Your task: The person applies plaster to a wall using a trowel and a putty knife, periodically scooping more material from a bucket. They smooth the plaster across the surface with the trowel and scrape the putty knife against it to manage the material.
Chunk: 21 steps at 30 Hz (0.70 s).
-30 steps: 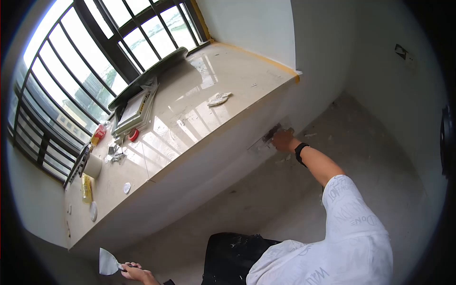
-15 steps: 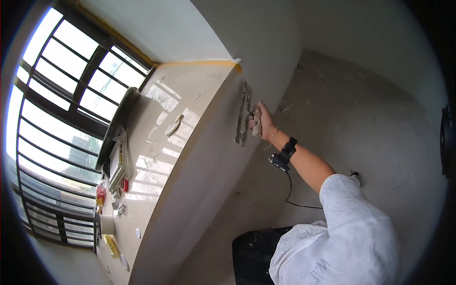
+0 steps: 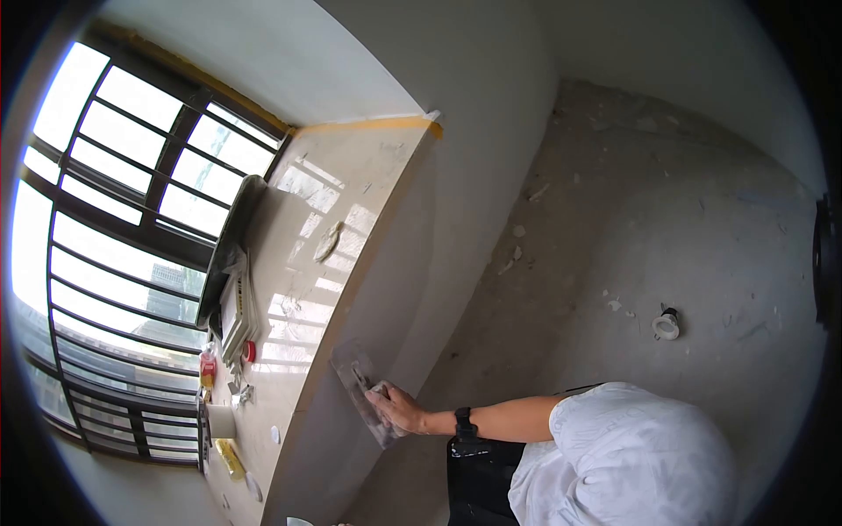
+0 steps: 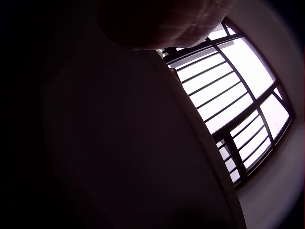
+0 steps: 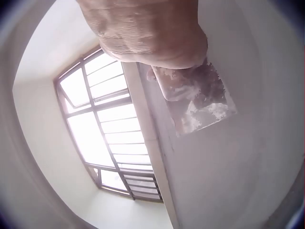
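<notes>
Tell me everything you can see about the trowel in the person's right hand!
It is a plastering trowel with a flat, rectangular blade that looks like metal. The blade is smeared with pale and darker patches, perhaps plaster. The right hand grips its handle and hides most of it. The trowel slants across the wall under the window ledge, its blade lying roughly flat to the surface. It seems to touch the wall, but the exact contact is hard to see.

The window (image 3: pixel 132 254) is at the left of the frame, the ledge (image 3: pixel 307 263) beside it; the trowel (image 3: pixel 360 392) lies against the wall (image 3: pixel 399 298), between ledge and floor (image 3: pixel 579 280).
</notes>
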{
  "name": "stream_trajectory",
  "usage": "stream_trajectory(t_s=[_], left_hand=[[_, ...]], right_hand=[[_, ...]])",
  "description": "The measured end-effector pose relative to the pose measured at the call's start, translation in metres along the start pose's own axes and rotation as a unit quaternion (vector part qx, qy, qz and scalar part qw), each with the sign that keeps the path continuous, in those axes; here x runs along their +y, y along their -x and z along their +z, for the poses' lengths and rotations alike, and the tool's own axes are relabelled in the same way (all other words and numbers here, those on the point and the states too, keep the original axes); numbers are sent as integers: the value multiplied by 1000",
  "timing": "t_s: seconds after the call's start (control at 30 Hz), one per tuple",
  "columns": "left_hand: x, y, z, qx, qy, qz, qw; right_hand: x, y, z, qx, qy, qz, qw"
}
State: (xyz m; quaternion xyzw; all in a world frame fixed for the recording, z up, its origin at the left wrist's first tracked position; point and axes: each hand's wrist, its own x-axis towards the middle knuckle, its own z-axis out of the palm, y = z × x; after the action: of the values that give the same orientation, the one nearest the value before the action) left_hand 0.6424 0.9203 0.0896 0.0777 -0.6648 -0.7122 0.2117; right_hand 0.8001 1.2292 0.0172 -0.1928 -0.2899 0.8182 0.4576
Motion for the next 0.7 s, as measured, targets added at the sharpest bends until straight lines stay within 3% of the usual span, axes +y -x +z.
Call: stream_trajectory(t_s=[0.07, 0.13, 0.2, 0.27, 0.3, 0.33, 0.43, 0.47, 0.57, 0.63, 0.7], left_hand=[[5, 2, -5, 14, -6, -1, 1000], [13, 5, -10, 35, -13, -6, 999], [23, 13, -9, 95, -21, -25, 995], [17, 7, -16, 78, -23, -25, 996], [13, 1, -20, 55, -22, -22, 998], [9, -4, -22, 33, -21, -18, 999], [-14, -31, -20, 90, -25, -10, 996], [-2, -16, -16, 73, -18, -12, 997], [9, -3, -21, 8, -7, -17, 1000], [-3, -21, -28, 36, -8, -18, 999], [7, -9, -33, -5, -7, -16, 1000]], right_hand=[[2, 14, -21, -11, 11, 95, 995], [-32, 3, -57, 60, -89, 77, 991], [-65, -36, -109, 136, -17, -12, 991], [-115, -69, -166, 98, 73, -96, 988], [-133, -85, -194, 84, 120, -103, 984], [-155, -94, -205, 128, 143, -139, 971], [-196, -140, -258, 186, 217, -172, 943], [-207, -153, -271, 216, 237, -179, 930], [-233, -179, -278, 206, 153, -183, 949], [-241, -183, -272, 168, 117, -145, 968], [-227, -177, -249, 175, 153, -120, 965]])
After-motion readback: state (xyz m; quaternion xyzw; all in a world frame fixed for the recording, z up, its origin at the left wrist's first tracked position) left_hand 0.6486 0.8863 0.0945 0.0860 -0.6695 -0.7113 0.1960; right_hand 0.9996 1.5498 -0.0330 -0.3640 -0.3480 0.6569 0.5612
